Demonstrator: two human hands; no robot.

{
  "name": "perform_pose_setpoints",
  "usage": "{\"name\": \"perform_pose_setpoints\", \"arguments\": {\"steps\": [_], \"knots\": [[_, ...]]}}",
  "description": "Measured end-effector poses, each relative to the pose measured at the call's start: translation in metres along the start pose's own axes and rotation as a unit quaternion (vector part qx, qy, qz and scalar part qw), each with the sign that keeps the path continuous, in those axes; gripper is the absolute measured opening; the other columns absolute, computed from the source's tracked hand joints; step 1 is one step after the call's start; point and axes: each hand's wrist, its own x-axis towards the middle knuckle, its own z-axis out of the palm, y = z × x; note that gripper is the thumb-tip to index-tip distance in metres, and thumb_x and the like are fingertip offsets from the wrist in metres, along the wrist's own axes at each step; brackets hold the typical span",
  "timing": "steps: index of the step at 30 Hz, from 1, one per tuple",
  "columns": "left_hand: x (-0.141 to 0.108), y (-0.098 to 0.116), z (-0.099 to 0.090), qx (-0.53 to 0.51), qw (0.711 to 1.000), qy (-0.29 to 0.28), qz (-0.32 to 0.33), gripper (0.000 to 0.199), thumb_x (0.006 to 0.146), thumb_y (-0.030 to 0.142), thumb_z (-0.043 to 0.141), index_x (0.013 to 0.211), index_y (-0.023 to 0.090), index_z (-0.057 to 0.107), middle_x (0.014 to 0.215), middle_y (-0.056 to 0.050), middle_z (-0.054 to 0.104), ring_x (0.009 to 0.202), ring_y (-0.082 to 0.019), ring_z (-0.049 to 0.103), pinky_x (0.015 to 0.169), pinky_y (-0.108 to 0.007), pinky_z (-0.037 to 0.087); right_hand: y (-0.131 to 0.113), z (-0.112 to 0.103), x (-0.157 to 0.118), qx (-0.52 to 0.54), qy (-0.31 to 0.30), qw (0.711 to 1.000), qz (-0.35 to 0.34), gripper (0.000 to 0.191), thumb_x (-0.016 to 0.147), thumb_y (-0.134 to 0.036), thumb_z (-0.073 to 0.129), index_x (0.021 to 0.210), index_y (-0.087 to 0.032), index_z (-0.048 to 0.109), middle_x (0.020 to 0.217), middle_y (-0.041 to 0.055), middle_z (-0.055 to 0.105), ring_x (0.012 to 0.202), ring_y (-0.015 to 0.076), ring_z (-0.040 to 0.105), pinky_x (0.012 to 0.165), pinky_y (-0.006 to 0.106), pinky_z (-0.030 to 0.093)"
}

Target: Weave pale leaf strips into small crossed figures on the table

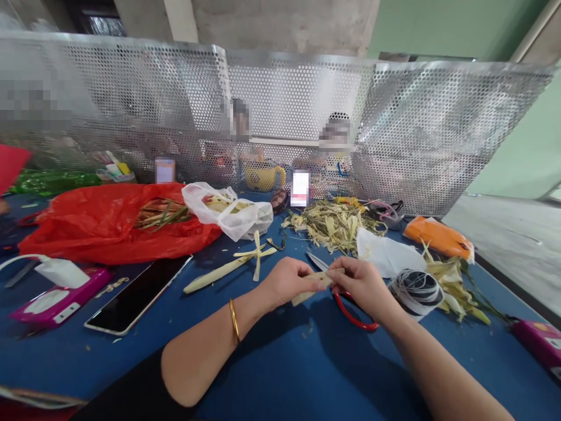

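Note:
Between my two hands is a pale strip of dried husk or leaf (316,282), held a little above the blue table. My left hand (287,280), with a gold bangle at the wrist, pinches its left part. The fingertips of my right hand (357,282) close on its right end. Scissors (357,320) with red handles lie just beneath my right hand, their blades (316,261) pointing away to the upper left. Left of my hands, a cross-shaped piece of folded strips (256,255) rests at the end of a long pale husk piece (214,277).
A heap of dry husk scraps (331,225) lies ahead, near a spool of thread (416,292) and an orange packet (438,237). To the left are a red plastic bag (96,222), a white bag (232,213), a phone (140,295) and a purple power strip (61,298). A perforated metal screen (298,93) stands behind.

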Motion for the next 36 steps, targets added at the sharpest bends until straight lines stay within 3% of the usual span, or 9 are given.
{"name": "perform_pose_setpoints", "arguments": {"steps": [4,7,11,14,18,22,25,30,36], "knots": [[0.001,0.008,-0.007,-0.155,0.987,0.031,-0.038,0.027,0.054,0.036,0.079,0.065,0.015,0.067,0.058,0.001,0.061,0.054,-0.010,0.048,0.055,-0.023,0.037,-0.006,-0.007,0.002,0.085,0.089,0.992,0.025,0.032,0.070,-0.050,0.066,0.074,-0.019,0.063,0.057,-0.0006,0.061,0.054,0.0156,0.059,0.054,0.028,0.046],[0.003,0.010,-0.007,-0.218,0.969,0.107,-0.031,0.025,0.054,0.033,0.079,0.064,0.014,0.067,0.059,0.000,0.062,0.054,-0.009,0.050,0.058,-0.023,0.041,-0.009,-0.009,0.002,0.117,0.107,0.987,0.034,0.036,0.066,-0.053,0.069,0.072,-0.018,0.064,0.062,0.0014,0.065,0.055,0.0158,0.060,0.056,0.029,0.048],[0.008,0.005,-0.009,-0.281,0.935,0.212,-0.046,0.031,0.052,0.036,0.082,0.068,0.014,0.068,0.061,0.000,0.063,0.053,-0.008,0.052,0.057,-0.023,0.043,-0.005,-0.007,0.002,0.084,0.048,0.994,0.056,0.031,0.069,-0.048,0.068,0.065,-0.018,0.060,0.058,0.0002,0.064,0.049,0.0126,0.058,0.052,0.025,0.046],[0.009,0.003,-0.010,-0.327,0.913,0.234,-0.063,0.040,0.052,0.045,0.083,0.068,0.014,0.065,0.058,0.001,0.061,0.052,-0.009,0.053,0.056,-0.023,0.044,-0.002,-0.002,0.001,0.046,-0.028,0.996,0.070,0.027,0.073,-0.042,0.066,0.065,-0.018,0.058,0.057,-0.0015,0.064,0.046,0.0108,0.059,0.049,0.022,0.044],[0.007,0.004,-0.006,-0.360,0.908,0.206,-0.062,0.045,0.056,0.054,0.080,0.067,0.014,0.062,0.061,-0.001,0.062,0.058,-0.011,0.059,0.059,-0.023,0.046,-0.002,0.008,-0.001,0.061,-0.029,0.996,0.064,0.027,0.076,-0.042,0.062,0.067,-0.019,0.054,0.058,-0.0026,0.065,0.045,0.0101,0.060,0.047,0.020,0.044],[0.004,0.006,-0.002,-0.319,0.924,0.209,-0.033,0.031,0.056,0.039,0.080,0.066,0.015,0.064,0.060,0.001,0.062,0.059,-0.011,0.058,0.061,-0.023,0.046,-0.003,0.014,-0.003,0.074,-0.045,0.994,0.063,0.030,0.076,-0.046,0.061,0.066,-0.019,0.054,0.058,-0.0018,0.064,0.047,0.0116,0.060,0.050,0.023,0.047],[0.003,0.007,0.000,-0.255,0.944,0.208,-0.014,0.022,0.062,0.035,0.075,0.064,0.015,0.065,0.056,0.002,0.060,0.056,-0.010,0.054,0.058,-0.022,0.043,-0.003,0.014,-0.003,0.026,-0.044,0.999,0.015,0.031,0.079,-0.047,0.060,0.070,-0.018,0.059,0.063,-0.0002,0.065,0.058,0.0146,0.062,0.058,0.026,0.049],[-0.001,0.007,0.007,-0.170,0.980,0.099,0.008,0.020,0.062,0.034,0.073,0.061,0.015,0.066,0.058,0.001,0.060,0.058,-0.012,0.054,0.061,-0.025,0.045,-0.004,0.012,-0.001,0.108,0.024,0.993,-0.030,0.036,0.073,-0.051,0.070,0.086,-0.018,0.064,0.079,0.0040,0.068,0.076,0.0200,0.062,0.071,0.030,0.049],[-0.004,0.007,0.013,-0.146,0.988,0.056,0.011,0.022,0.069,0.037,0.067,0.068,0.015,0.068,0.064,-0.002,0.063,0.061,-0.014,0.056,0.063,-0.027,0.047,0.000,0.016,0.000,0.108,0.061,0.992,-0.007,0.033,0.072,-0.049,0.069,0.070,-0.018,0.059,0.059,-0.0026,0.053,0.057,0.0116,0.046,0.054,0.023,0.038]]}}
